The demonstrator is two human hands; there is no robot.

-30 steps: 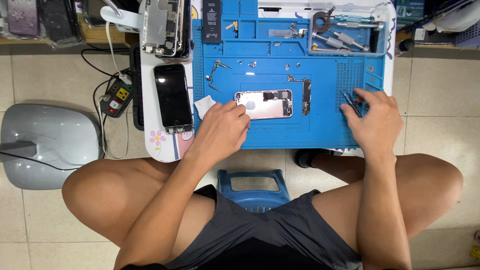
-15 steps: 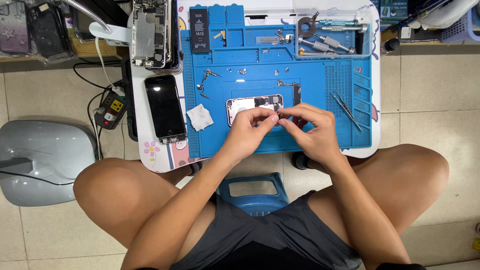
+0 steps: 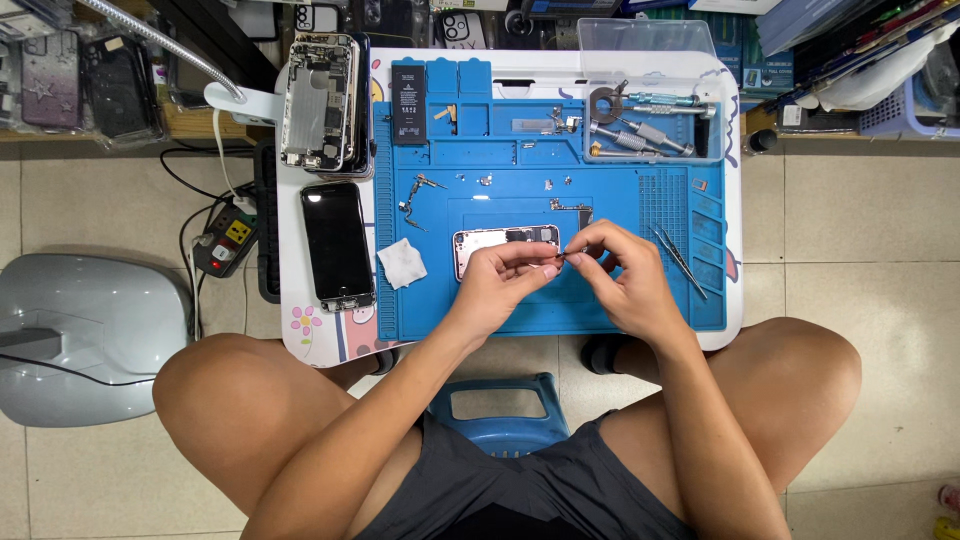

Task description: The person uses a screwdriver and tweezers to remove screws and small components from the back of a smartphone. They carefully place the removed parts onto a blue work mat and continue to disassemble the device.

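Your left hand [image 3: 500, 280] and right hand [image 3: 625, 275] meet over the near middle of the blue work mat [image 3: 620, 205], fingertips pinched together on a small dark part [image 3: 558, 257] held between them; it is too tiny to say what it is. You hold it just right of the opened phone body [image 3: 505, 240], which lies flat on the mat under your left fingers, so the part probably belongs to it. A white wipe [image 3: 402, 263] sits just left of the phone body, within easy reach. Tweezers [image 3: 680, 258] lie on the mat to the right of your right hand, apart from it. Farther left, off the mat, a dark phone screen [image 3: 337, 245] rests face up, set aside from the work. Screwdrivers sit in the clear tray [image 3: 650, 120] at the far right, and a black battery [image 3: 408, 90] at the far left of the mat.
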